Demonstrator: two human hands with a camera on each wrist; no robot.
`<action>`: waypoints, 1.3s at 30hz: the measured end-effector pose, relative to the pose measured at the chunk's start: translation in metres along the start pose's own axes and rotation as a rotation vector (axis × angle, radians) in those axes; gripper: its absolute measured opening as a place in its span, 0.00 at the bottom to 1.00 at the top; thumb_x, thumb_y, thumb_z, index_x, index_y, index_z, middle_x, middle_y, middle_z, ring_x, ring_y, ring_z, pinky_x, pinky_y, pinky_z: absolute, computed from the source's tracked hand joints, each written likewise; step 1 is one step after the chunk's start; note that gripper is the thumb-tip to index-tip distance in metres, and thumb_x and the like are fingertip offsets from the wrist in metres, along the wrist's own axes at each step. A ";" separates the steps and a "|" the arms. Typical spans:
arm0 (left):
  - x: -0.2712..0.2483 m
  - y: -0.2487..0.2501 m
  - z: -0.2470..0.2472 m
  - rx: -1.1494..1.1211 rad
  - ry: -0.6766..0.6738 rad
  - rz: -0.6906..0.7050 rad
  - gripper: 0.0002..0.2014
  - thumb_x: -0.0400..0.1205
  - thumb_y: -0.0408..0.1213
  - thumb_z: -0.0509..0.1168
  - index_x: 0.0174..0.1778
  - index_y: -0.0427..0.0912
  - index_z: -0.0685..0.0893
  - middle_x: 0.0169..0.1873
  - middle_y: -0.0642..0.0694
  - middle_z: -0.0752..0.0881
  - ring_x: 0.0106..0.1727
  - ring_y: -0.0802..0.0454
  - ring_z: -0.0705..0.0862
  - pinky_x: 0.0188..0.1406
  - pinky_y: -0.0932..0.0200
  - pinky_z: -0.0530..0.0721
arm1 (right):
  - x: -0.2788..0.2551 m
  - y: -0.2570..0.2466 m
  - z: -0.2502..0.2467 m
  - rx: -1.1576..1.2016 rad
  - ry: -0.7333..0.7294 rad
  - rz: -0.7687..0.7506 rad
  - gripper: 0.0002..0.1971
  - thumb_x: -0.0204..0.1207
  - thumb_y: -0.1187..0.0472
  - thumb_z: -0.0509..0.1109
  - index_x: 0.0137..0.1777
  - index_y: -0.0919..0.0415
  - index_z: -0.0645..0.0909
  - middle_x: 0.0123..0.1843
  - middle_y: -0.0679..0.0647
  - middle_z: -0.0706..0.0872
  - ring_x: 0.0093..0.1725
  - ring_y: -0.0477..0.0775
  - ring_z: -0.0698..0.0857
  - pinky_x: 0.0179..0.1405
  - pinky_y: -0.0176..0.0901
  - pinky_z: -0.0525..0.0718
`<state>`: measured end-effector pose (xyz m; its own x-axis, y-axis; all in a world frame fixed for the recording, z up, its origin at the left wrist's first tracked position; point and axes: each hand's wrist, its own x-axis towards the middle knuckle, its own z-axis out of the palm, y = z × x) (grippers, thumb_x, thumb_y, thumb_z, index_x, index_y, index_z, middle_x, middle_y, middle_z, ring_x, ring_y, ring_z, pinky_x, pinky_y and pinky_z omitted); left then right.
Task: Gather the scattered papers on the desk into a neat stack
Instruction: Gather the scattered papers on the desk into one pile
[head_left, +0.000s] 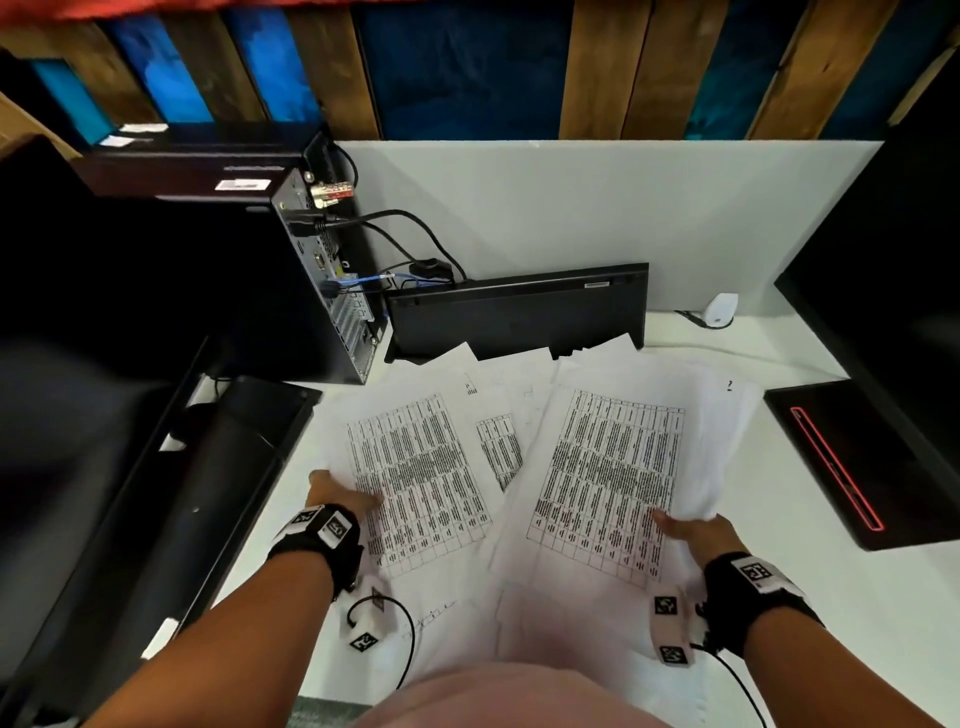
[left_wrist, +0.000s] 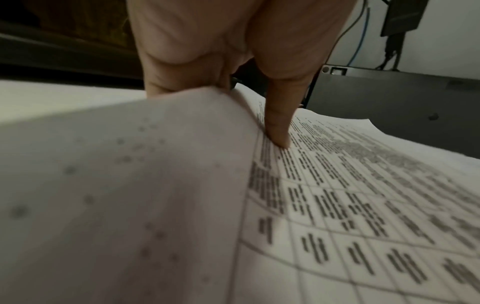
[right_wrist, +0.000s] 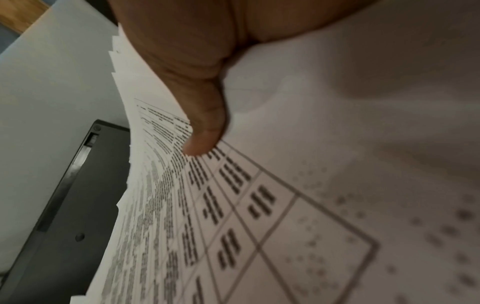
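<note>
White sheets printed with black tables lie fanned across the white desk (head_left: 810, 613). My left hand (head_left: 340, 496) pinches the left edge of one printed sheet (head_left: 421, 478); in the left wrist view the thumb (left_wrist: 279, 131) presses on top of this sheet (left_wrist: 363, 205) while the fingers curl beneath its lifted edge. My right hand (head_left: 688, 530) grips a thicker bundle of papers (head_left: 618, 467) at its near right side, the thumb (right_wrist: 205, 127) lying on the top page (right_wrist: 246, 205), the fingers hidden under it. More sheets (head_left: 498, 447) lie between and below the two.
A black keyboard (head_left: 519, 312) leans on its edge against the white partition behind the papers. A black computer tower (head_left: 332, 280) with cables stands at the back left, a black laptop (head_left: 852, 462) with a red stripe at the right, and a dark monitor at the far right.
</note>
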<state>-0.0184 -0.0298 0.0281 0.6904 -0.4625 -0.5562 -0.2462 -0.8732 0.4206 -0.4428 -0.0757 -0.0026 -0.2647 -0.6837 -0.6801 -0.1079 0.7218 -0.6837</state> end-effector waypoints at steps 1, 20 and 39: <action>-0.003 -0.002 0.002 0.018 -0.005 0.029 0.34 0.72 0.36 0.77 0.69 0.32 0.68 0.65 0.33 0.79 0.66 0.33 0.79 0.64 0.45 0.78 | -0.003 -0.001 -0.002 0.020 -0.009 -0.003 0.39 0.61 0.60 0.83 0.70 0.75 0.72 0.65 0.66 0.82 0.60 0.67 0.82 0.57 0.52 0.76; -0.075 0.030 0.073 0.029 -0.309 0.268 0.17 0.86 0.32 0.56 0.69 0.30 0.69 0.49 0.37 0.79 0.44 0.45 0.80 0.35 0.59 0.77 | -0.010 -0.029 0.028 -0.051 0.122 -0.056 0.25 0.77 0.58 0.71 0.66 0.78 0.76 0.65 0.71 0.83 0.65 0.69 0.80 0.61 0.45 0.78; -0.125 0.062 0.107 -0.231 -0.406 0.196 0.32 0.88 0.52 0.45 0.83 0.33 0.52 0.83 0.37 0.58 0.83 0.41 0.60 0.80 0.52 0.58 | -0.014 -0.027 0.007 0.022 -0.286 -0.047 0.23 0.70 0.66 0.77 0.63 0.75 0.79 0.53 0.71 0.88 0.50 0.66 0.87 0.48 0.56 0.86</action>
<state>-0.1929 -0.0427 0.0466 0.3146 -0.6767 -0.6656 -0.1558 -0.7285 0.6671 -0.4291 -0.0862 0.0232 0.0211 -0.7214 -0.6922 -0.0920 0.6880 -0.7199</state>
